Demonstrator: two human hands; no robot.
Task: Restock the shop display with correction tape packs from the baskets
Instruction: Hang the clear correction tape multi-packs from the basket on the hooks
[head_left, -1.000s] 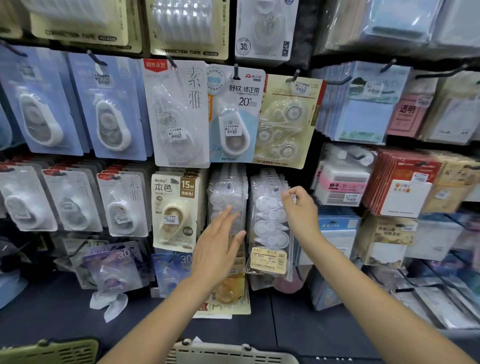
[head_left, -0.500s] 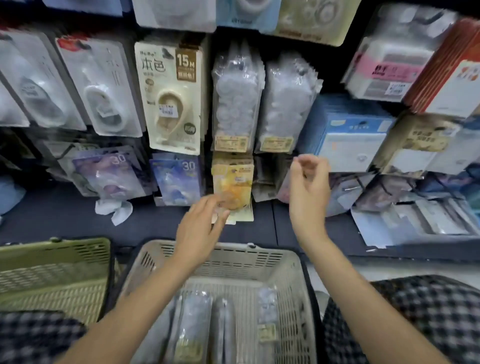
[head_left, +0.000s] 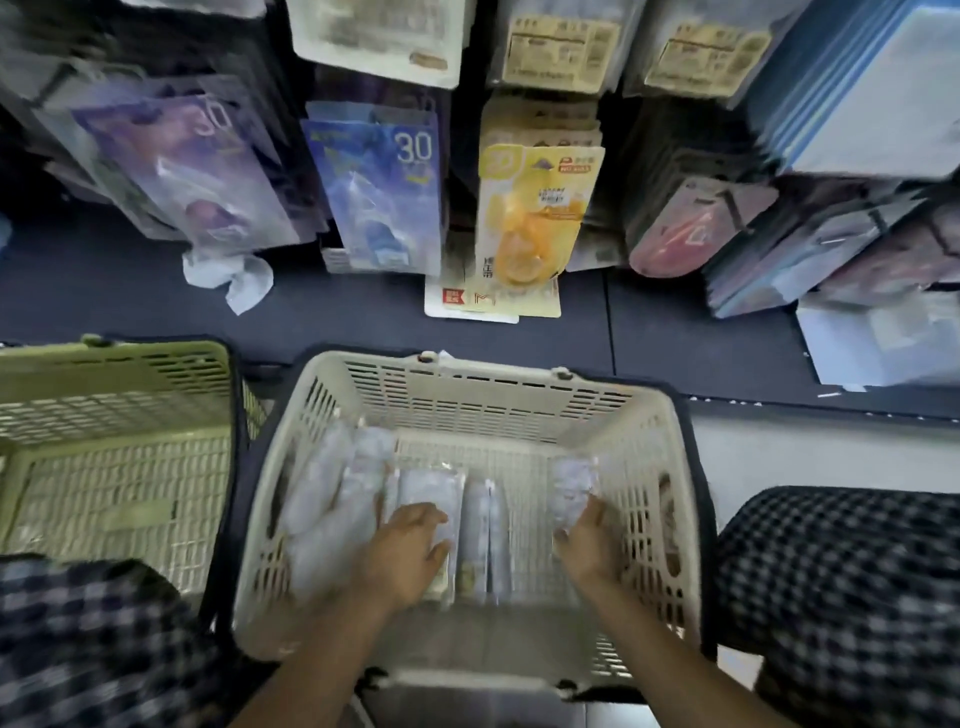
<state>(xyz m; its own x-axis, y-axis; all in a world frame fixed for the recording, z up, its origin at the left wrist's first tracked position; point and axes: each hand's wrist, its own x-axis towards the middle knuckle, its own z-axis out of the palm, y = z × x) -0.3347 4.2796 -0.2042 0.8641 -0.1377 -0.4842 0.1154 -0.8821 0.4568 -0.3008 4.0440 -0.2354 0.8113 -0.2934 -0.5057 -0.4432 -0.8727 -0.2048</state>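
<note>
Now | left hand (head_left: 408, 551) on pack (head_left: 431, 499) | right hand (head_left: 584, 545) pinching bag (head_left: 569, 491)

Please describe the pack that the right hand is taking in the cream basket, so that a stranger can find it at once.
Find the cream basket in the middle, right of the green basket. Inside, clear packs crowd the left half. The wanted pack lies alone near the right wall, gripped at its near end by the right hand, apart from the others.
</note>
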